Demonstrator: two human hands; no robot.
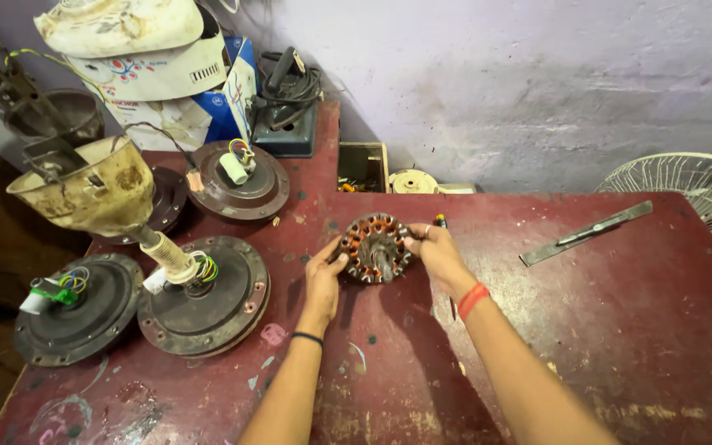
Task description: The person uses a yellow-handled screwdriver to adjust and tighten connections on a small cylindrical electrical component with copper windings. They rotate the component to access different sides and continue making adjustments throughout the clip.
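Both forearms reach up over the red worktable (620,330); left hand (323,276) and right hand (437,251) clasp opposite edges of the copper-wound fan stator (377,247) at mid-table, fingers curled on its rim; grip the laminations, I'd judge, sparing the windings; fan motor housings (203,297) lie left.

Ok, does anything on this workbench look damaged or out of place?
The red table is scuffed and paint-stained. The fan motor at the left has coloured wires hanging loose, and its cream cover is grimy and tilted. The stator in both hands looks intact.
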